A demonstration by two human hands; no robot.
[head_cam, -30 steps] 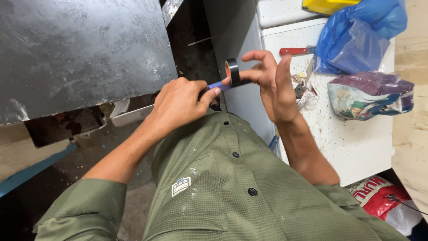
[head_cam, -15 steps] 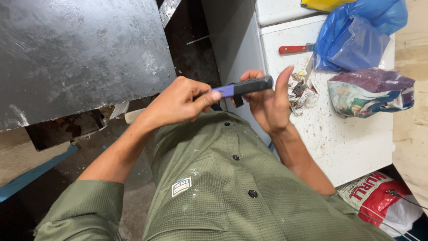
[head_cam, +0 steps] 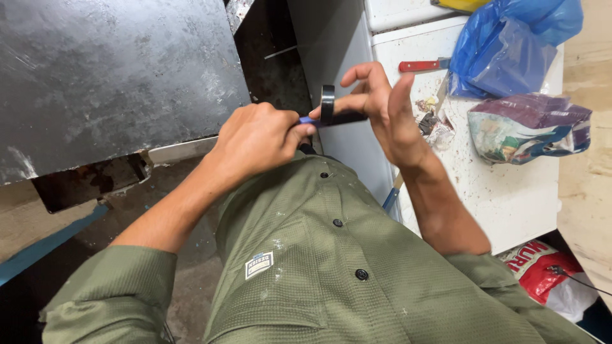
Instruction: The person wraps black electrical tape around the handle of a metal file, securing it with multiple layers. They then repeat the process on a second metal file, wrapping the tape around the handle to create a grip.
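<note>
At frame centre, the left hand [head_cam: 258, 140] grips the blue-handled tool [head_cam: 331, 119], long axis horizontal, pointing right. The tape roll [head_cam: 327, 103] sits on it edge-on. Right hand [head_cam: 389, 114] touches the far end, fingers [head_cam: 363, 73] partly spread.

The person is wearing an olive button-up shirt [head_cam: 331, 280] with dark buttons, a small chest patch [head_cam: 259, 264], rolled sleeves.

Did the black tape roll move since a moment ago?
Yes. The black tape roll stood near the white cabinet's edge, dropped from sight, and now stands upright again between the left hand and right hand.
</note>
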